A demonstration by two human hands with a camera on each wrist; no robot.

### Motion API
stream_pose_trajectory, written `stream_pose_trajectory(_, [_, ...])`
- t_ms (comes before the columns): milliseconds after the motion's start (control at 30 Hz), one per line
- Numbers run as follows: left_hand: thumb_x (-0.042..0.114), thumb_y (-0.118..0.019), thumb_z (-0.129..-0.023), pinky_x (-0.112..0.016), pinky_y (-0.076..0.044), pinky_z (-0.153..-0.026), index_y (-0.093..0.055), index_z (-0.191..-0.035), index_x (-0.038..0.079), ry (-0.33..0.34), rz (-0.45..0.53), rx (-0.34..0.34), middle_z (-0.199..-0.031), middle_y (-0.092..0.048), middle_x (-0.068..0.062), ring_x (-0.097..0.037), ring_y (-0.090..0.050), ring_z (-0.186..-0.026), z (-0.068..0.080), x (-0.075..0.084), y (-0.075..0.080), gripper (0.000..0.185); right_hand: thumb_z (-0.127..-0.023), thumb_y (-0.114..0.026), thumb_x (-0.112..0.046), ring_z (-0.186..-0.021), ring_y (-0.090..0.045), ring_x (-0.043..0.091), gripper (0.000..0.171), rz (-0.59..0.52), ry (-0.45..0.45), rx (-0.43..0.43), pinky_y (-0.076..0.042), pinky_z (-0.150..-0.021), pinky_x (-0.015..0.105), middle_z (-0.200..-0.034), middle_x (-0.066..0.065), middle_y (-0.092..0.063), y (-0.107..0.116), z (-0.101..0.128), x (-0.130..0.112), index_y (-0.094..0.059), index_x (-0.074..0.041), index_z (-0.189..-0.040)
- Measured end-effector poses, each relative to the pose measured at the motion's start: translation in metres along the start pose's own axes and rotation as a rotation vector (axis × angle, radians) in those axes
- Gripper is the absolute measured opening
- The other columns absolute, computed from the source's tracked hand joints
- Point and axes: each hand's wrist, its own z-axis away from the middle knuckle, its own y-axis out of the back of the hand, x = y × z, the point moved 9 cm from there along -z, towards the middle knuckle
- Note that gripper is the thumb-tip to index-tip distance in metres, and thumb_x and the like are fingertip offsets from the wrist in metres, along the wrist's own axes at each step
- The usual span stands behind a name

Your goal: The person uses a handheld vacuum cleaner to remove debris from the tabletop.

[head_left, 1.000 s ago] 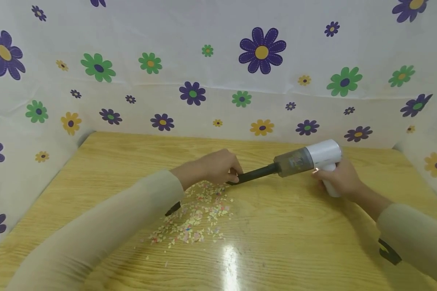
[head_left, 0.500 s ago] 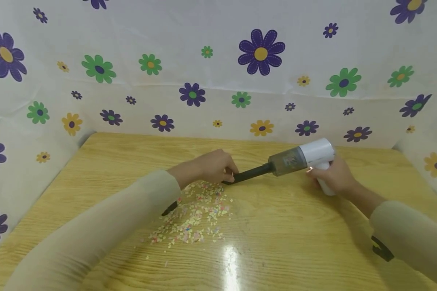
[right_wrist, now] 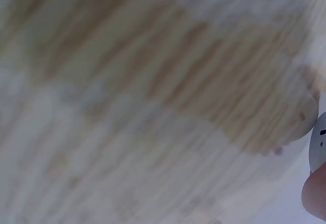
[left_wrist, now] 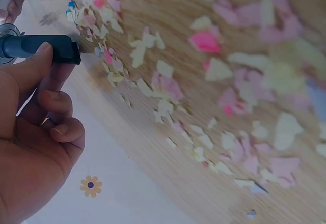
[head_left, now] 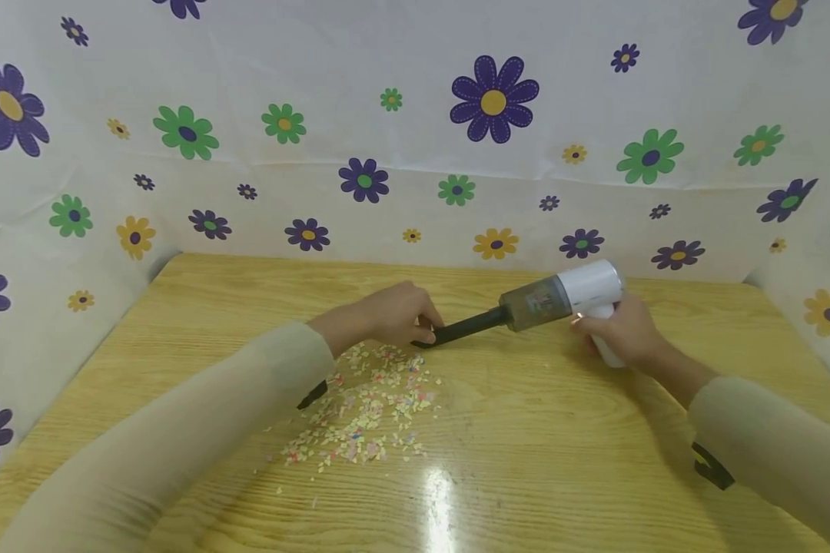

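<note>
As the vacuum slides left toward the paper scraps, your right hand grips its handle and your left hand pinches the nozzle.

Table: yellow-tan wood grain, glossy, with a white glare patch near its front edge. Backdrop behind and beside the table: white cloth printed with purple, green and yellow flowers; purple ones have yellow or green centres, green ones purple or orange centres. Scraps on the table: mostly pale yellow, some pink, a few blue. Vacuum above the table: white body and handle, smoky grey-brown translucent chamber, black nozzle. Sleeves: plain beige. Wrist straps: black.
</note>
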Motion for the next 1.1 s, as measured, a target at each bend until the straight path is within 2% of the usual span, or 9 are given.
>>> stream_pose_trajectory(267, [0.015,-0.068,-0.095,-0.035,-0.054,-0.095,-0.073,-0.118,0.005,0.01,0.016,0.009,-0.11,-0.075,-0.008,-0.021,-0.071,-0.103,0.008,-0.009,0.002,0.025,-0.084,-0.072,-0.015,-0.062,-0.06,0.018,0.044,0.011,0.007,0.003,-0.051,-0.063,0.031,-0.069,0.007,-0.062,-0.008,-0.007,-0.007,-0.047,0.003,-0.116])
stream_pose_trajectory(533, [0.016,-0.068,-0.095,-0.036,-0.054,-0.096,-0.073,-0.118,0.006,0.043,0.004,0.014,-0.109,-0.076,-0.007,-0.021,-0.07,-0.104,0.014,-0.023,0.004,0.025,-0.085,-0.071,-0.017,-0.063,-0.06,0.021,0.041,0.009,-0.023,-0.02,-0.05,-0.064,0.032,-0.068,0.008,-0.063,-0.019,-0.014,-0.011,-0.049,0.003,-0.114])
stream_pose_trajectory(733, [0.014,-0.069,-0.094,-0.037,-0.054,-0.096,-0.074,-0.116,0.006,0.03,-0.002,0.019,-0.107,-0.076,-0.007,-0.022,-0.071,-0.102,0.018,-0.031,0.006,0.024,-0.086,-0.07,-0.016,-0.061,-0.06,0.021,0.035,-0.001,-0.02,-0.027,-0.05,-0.064,0.032,-0.064,0.008,-0.062,-0.025,-0.021,-0.018,-0.051,0.002,-0.109])
stream_pose_trajectory(933, [0.013,-0.07,-0.093,-0.038,-0.054,-0.094,-0.074,-0.115,0.005,0.003,-0.014,0.047,-0.105,-0.076,-0.008,-0.023,-0.072,-0.098,0.023,-0.036,0.01,0.024,-0.086,-0.07,-0.016,-0.059,-0.061,0.022,0.04,-0.017,-0.013,-0.028,-0.05,-0.066,0.033,-0.064,0.008,-0.061,-0.031,-0.026,-0.024,-0.049,0.001,-0.114])
stream_pose_trajectory(1100, [0.014,-0.07,-0.093,-0.037,-0.055,-0.093,-0.074,-0.116,0.005,0.025,0.006,0.048,-0.106,-0.076,-0.008,-0.022,-0.072,-0.097,0.027,-0.044,0.01,0.026,-0.086,-0.07,-0.014,-0.057,-0.061,0.022,0.034,-0.027,0.009,-0.037,-0.05,-0.066,0.032,-0.06,0.007,-0.061,-0.037,-0.031,-0.025,-0.051,0.001,-0.11])
